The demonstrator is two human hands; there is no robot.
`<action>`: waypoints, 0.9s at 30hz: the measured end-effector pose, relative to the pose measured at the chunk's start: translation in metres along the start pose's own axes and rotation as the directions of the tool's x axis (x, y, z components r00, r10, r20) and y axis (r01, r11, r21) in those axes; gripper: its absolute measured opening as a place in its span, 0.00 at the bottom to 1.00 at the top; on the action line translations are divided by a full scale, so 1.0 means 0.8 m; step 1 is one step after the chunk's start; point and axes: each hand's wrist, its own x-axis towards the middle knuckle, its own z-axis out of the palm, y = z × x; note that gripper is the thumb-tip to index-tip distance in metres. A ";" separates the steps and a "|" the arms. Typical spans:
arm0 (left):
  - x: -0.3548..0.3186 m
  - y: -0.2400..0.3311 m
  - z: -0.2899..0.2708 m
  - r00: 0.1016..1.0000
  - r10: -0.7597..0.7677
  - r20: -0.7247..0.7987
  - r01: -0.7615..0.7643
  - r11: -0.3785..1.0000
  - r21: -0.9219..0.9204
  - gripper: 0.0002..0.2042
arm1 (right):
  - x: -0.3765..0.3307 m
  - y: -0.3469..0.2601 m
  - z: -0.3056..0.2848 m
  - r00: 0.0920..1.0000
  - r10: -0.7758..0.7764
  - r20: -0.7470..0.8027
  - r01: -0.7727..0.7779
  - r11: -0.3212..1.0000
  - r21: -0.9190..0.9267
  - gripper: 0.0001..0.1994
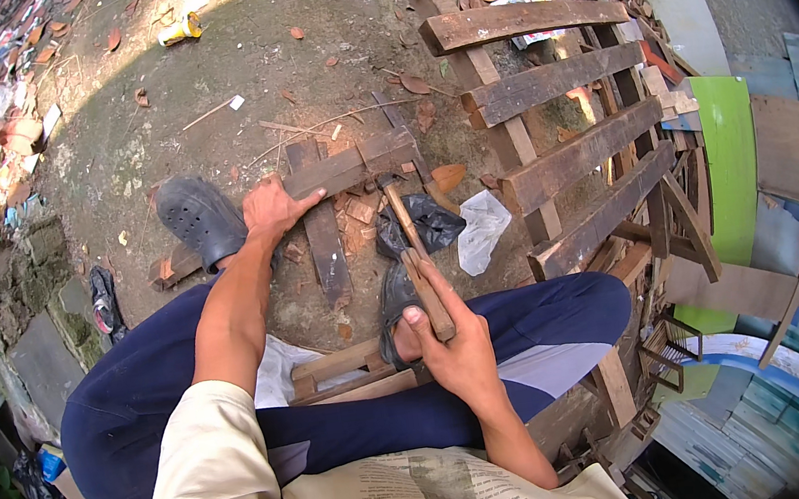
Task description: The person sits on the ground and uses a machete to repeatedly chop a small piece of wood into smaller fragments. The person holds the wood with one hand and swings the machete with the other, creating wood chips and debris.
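Note:
A dark wooden plank (345, 168) lies on the ground, slanting up to the right. My left hand (270, 206) presses on it, fingers curled over it and thumb stretched along it. Beneath it a second, shorter plank (324, 239) lies crosswise. My left foot, in a grey clog (197, 215), rests on the slanting plank's left part. In my right hand (459, 353) is a hammer (406, 218), held by its wooden handle above my lap. The hammer's head end points away from me, near the plank's right end. Wood chips (360, 211) lie beside the planks.
A slatted wooden frame (559, 84) lies at the right. Between it and my feet are a black plastic bag (431, 220) and a clear plastic bag (484, 231). Coloured sheets and boards (727, 166) lie farther right. A low block wall (29, 273) stands left.

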 end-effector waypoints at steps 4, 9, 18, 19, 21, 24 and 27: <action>0.001 -0.004 0.011 0.992 0.036 -0.117 -0.038 0.999 -0.012 0.53 | 0.092 0.014 0.035 0.998 0.054 0.020 -0.052 0.995 -0.087 0.25; -0.003 -0.006 0.011 0.997 0.022 -0.079 -0.022 1.000 -0.004 0.52 | 0.107 0.022 0.048 1.000 0.014 -0.001 -0.014 0.991 -0.132 0.26; -0.002 0.006 0.007 0.996 0.015 -0.084 -0.018 0.999 -0.034 0.55 | 0.102 0.008 0.032 1.000 0.017 -0.025 -0.020 0.992 -0.123 0.24; 0.000 0.018 -0.005 0.999 0.018 -0.042 -0.021 0.998 -0.058 0.55 | 0.142 0.043 0.042 0.997 -0.022 -0.069 0.018 0.998 -0.061 0.24; -0.003 0.007 0.002 0.999 -0.022 -0.043 0.020 0.999 -0.046 0.55 | 0.117 0.033 0.043 0.999 -0.003 -0.041 -0.001 0.995 -0.096 0.24; -0.005 -0.005 0.026 0.977 0.037 -0.211 -0.036 0.999 0.007 0.53 | 0.023 -0.007 0.005 0.999 0.031 0.012 -0.030 0.998 -0.064 0.25; -0.004 -0.006 0.026 0.980 0.043 -0.196 -0.040 0.999 0.019 0.53 | -0.007 -0.014 -0.016 0.999 0.036 0.035 -0.035 0.999 -0.013 0.27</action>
